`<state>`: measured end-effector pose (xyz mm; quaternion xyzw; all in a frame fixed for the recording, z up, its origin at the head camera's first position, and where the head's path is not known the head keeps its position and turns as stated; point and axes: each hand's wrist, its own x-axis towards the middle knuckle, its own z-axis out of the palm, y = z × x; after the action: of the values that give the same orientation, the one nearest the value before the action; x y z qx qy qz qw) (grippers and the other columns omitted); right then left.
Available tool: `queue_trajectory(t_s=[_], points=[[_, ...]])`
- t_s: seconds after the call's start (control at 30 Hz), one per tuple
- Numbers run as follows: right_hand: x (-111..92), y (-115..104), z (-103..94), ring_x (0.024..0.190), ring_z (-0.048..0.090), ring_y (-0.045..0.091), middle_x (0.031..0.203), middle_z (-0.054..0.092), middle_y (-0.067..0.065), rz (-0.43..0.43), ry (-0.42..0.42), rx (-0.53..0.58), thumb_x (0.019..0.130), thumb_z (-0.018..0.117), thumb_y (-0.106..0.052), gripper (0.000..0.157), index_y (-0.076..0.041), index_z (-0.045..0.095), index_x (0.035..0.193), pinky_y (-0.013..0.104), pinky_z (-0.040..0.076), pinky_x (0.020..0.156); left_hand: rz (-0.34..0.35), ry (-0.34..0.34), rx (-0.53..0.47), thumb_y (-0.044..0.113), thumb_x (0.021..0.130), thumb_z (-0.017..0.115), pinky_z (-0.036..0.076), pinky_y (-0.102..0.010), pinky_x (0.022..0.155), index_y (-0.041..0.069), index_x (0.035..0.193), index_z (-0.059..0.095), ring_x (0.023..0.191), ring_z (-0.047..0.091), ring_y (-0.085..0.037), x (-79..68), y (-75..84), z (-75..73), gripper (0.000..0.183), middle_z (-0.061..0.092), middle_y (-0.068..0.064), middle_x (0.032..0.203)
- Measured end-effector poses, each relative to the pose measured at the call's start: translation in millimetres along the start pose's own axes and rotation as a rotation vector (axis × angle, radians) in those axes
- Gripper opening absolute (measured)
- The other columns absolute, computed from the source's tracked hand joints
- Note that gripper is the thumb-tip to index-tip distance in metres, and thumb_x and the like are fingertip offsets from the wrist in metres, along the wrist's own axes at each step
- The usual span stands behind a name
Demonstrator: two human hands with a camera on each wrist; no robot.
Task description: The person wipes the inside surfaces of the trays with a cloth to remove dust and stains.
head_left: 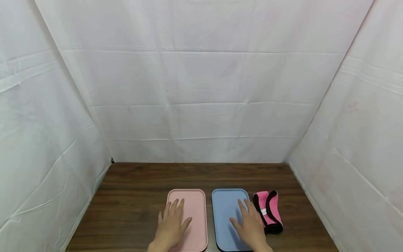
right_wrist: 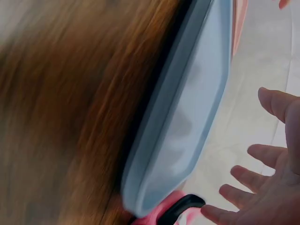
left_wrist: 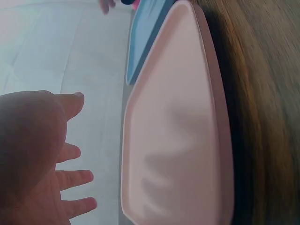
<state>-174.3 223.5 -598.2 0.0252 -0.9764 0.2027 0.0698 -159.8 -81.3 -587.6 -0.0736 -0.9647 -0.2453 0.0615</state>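
A pink tray [head_left: 196, 224] and a blue tray [head_left: 224, 217] lie side by side on the wooden table. Over the left part of the pink tray hovers my left hand [head_left: 171, 224], fingers spread and holding nothing; a gap to the tray shows in the left wrist view. My right hand [head_left: 251, 225] is spread above the right side of the blue tray, also apart from it and holding nothing. Just right of the blue tray lies a folded pink fabric band with black edging [head_left: 274, 210] and a small white label. Its left part is partly hidden by my right hand.
The dark wooden tabletop [head_left: 132, 203] extends around the trays. White cloth [head_left: 201, 77] hangs behind the table and along its left and right sides.
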Motion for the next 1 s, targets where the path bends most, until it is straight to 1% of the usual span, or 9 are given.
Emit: queue_trajectory(t_s=[0.13, 0.3, 0.37, 0.5, 0.63, 0.73, 0.8, 0.87, 1.0], points=[[1.3, 10.4, -7.0, 0.141, 0.045, 0.048, 0.154, 0.046, 0.027, 0.023, 0.048, 0.018, 0.089, 0.08, -0.036, 0.076, -0.006, 0.05, 0.152, 0.067, 0.041, 0.107, -0.027, 0.001, -0.025, 0.042, 0.098, 0.068, 0.041, -0.074, 0.102, 0.007, 0.154, 0.046, 0.14, 0.046, -0.049, -5.3, -13.2, -4.9, 0.07, 0.049, -0.022, 0.153], [4.4, 34.2, -18.5, 0.141, 0.044, 0.049, 0.154, 0.043, 0.027, 0.091, 0.085, 0.035, 0.088, 0.081, -0.033, 0.078, -0.004, 0.048, 0.152, 0.067, 0.041, 0.107, -0.077, 0.01, -0.03, 0.038, 0.098, 0.069, 0.049, -0.069, 0.093, 0.004, 0.154, 0.046, 0.13, 0.051, -0.05, -9.7, -30.5, -11.3, 0.069, 0.053, -0.024, 0.146], [4.7, 44.7, -22.7, 0.139, 0.045, 0.051, 0.152, 0.044, 0.028, 0.095, 0.136, 0.032, 0.085, 0.083, -0.03, 0.078, -0.002, 0.05, 0.15, 0.068, 0.04, 0.106, -0.1, 0.006, -0.03, 0.036, 0.098, 0.068, 0.051, -0.066, 0.09, 0.003, 0.154, 0.045, 0.124, 0.054, -0.048, -10.5, -38.0, -12.4, 0.069, 0.055, -0.024, 0.14], [4.5, 60.8, -29.8, 0.128, 0.051, 0.053, 0.143, 0.05, 0.029, 0.06, 0.289, 0.036, 0.079, 0.088, -0.022, 0.072, 0.001, 0.057, 0.141, 0.069, 0.043, 0.098, -0.141, -0.008, -0.049, 0.034, 0.098, 0.068, 0.055, -0.057, 0.081, -0.001, 0.153, 0.044, 0.108, 0.058, -0.039, -11.5, -51.9, -12.5, 0.07, 0.056, -0.024, 0.128], [4.8, 76.0, -40.8, 0.123, 0.05, 0.054, 0.139, 0.05, 0.03, 0.1, 0.349, 0.05, 0.08, 0.086, -0.019, 0.068, 0.002, 0.058, 0.139, 0.068, 0.042, 0.096, -0.177, -0.027, -0.085, 0.034, 0.098, 0.068, 0.055, -0.054, 0.078, -0.002, 0.153, 0.044, 0.102, 0.057, -0.036, -13.3, -60.0, -13.3, 0.07, 0.055, -0.025, 0.125], [6.9, 91.5, -49.7, 0.126, 0.043, 0.056, 0.142, 0.044, 0.034, 0.205, 0.282, 0.069, 0.085, 0.082, -0.027, 0.074, 0.003, 0.051, 0.146, 0.07, 0.039, 0.096, -0.198, -0.032, -0.101, 0.035, 0.098, 0.068, 0.054, -0.056, 0.079, -0.003, 0.153, 0.043, 0.102, 0.057, -0.037, -13.7, -64.4, -11.7, 0.071, 0.054, -0.025, 0.124], [9.5, 103.1, -54.2, 0.128, 0.038, 0.059, 0.144, 0.038, 0.039, 0.287, 0.183, 0.091, 0.09, 0.078, -0.038, 0.085, 0.005, 0.041, 0.153, 0.072, 0.037, 0.098, -0.21, -0.035, -0.103, 0.036, 0.099, 0.067, 0.054, -0.057, 0.08, -0.003, 0.153, 0.042, 0.102, 0.058, -0.037, -13.4, -66.9, -10.3, 0.071, 0.055, -0.025, 0.123], [13.2, 113.7, -57.1, 0.13, 0.032, 0.064, 0.145, 0.03, 0.045, 0.354, 0.049, 0.114, 0.094, 0.07, -0.049, 0.097, 0.011, 0.028, 0.157, 0.075, 0.036, 0.1, -0.219, -0.034, -0.112, 0.036, 0.099, 0.066, 0.054, -0.058, 0.08, -0.006, 0.153, 0.041, 0.099, 0.061, -0.039, -12.5, -68.2, -9.3, 0.072, 0.056, -0.026, 0.121], [18.7, 130.8, -54.4, 0.131, 0.028, 0.073, 0.144, 0.023, 0.054, 0.391, -0.14, 0.151, 0.095, 0.058, -0.067, 0.115, 0.02, 0.013, 0.155, 0.078, 0.034, 0.104, -0.244, -0.054, -0.139, 0.036, 0.1, 0.063, 0.053, -0.062, 0.09, -0.012, 0.15, 0.04, 0.106, 0.066, -0.049, -11.2, -68.2, -8.3, 0.073, 0.06, -0.033, 0.127]])
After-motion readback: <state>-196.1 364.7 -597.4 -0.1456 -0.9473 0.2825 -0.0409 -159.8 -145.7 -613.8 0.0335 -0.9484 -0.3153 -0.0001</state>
